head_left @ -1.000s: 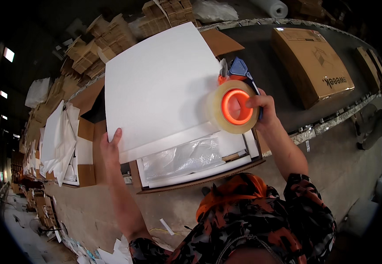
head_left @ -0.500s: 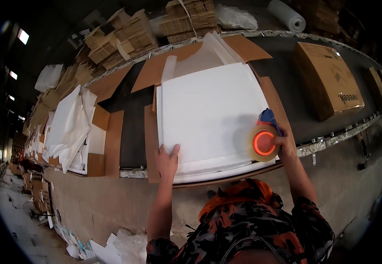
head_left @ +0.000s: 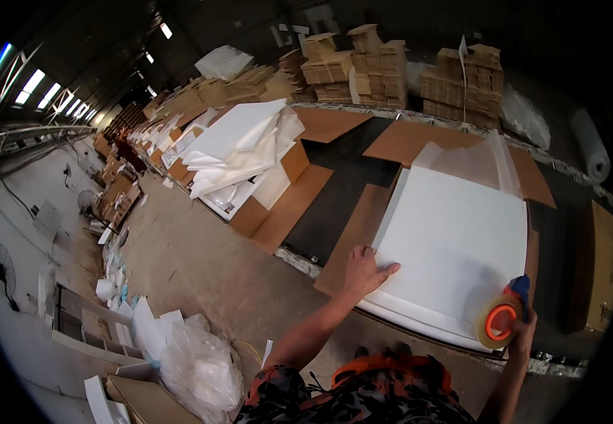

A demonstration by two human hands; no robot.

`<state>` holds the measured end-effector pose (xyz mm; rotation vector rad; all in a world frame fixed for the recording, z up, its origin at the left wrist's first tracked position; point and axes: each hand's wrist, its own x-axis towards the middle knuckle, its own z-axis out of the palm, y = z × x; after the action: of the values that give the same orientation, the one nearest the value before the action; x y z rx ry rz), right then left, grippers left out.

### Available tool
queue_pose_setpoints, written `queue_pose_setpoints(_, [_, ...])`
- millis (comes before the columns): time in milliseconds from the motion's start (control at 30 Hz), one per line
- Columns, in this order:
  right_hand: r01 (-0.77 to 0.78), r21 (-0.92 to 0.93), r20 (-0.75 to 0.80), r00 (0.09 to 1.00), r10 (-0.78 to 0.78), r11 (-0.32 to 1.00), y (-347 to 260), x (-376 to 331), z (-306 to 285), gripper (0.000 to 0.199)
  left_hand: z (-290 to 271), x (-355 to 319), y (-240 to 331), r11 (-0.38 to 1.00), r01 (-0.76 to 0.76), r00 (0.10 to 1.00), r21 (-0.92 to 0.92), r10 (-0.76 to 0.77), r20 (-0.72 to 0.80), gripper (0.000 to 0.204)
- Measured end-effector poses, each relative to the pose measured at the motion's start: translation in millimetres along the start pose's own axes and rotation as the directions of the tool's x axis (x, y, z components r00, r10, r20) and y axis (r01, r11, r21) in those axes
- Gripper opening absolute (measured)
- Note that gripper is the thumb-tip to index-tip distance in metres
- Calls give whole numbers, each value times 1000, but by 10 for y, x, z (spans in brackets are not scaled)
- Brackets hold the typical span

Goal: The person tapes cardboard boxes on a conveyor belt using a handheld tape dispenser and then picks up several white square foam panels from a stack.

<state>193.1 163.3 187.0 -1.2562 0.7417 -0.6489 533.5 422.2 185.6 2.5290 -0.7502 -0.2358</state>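
Observation:
A large white foam sheet (head_left: 455,247) lies flat in an open cardboard box (head_left: 352,233) on the dark conveyor. My left hand (head_left: 363,272) rests spread on the sheet's near left corner. At the sheet's near right corner my right hand (head_left: 522,332) grips a tape dispenser with an orange-cored roll of tape (head_left: 498,321). The box flaps (head_left: 412,138) lie spread outward around the sheet.
A second open box piled with white foam sheets (head_left: 243,148) sits to the left on the conveyor. Stacks of flat cardboard (head_left: 391,60) stand behind. A closed carton (head_left: 599,275) lies at the right. Plastic bags and scraps (head_left: 193,360) litter the floor.
The white sheet has gone from tilted up to lying flat in the box. My head has turned left, and my right hand with the tape has dropped to the sheet's near right corner.

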Motion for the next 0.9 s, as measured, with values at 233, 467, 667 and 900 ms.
queue_pose_setpoints(233, [45,146,-235,972,-10,988,104,58,-348,79,-286,-8,311,925,10,999,-379,-28,-42,81])
queue_pose_setpoints(467, [142,258,-36,990,-137,956,-401,-105,-306,83,-465,4,331,350,8,999,-937,46,26,50])
queue_pose_setpoints(667, [281,272,-46,959,-279,921,-638,-128,-222,90,-608,-77,180,-500,61,941,-864,318,-118,46])
queue_pose_setpoints(900, [310,291,30,943,-332,905,-438,-313,296,101,-486,-418,47,-304,-71,968,-950,209,-139,58])
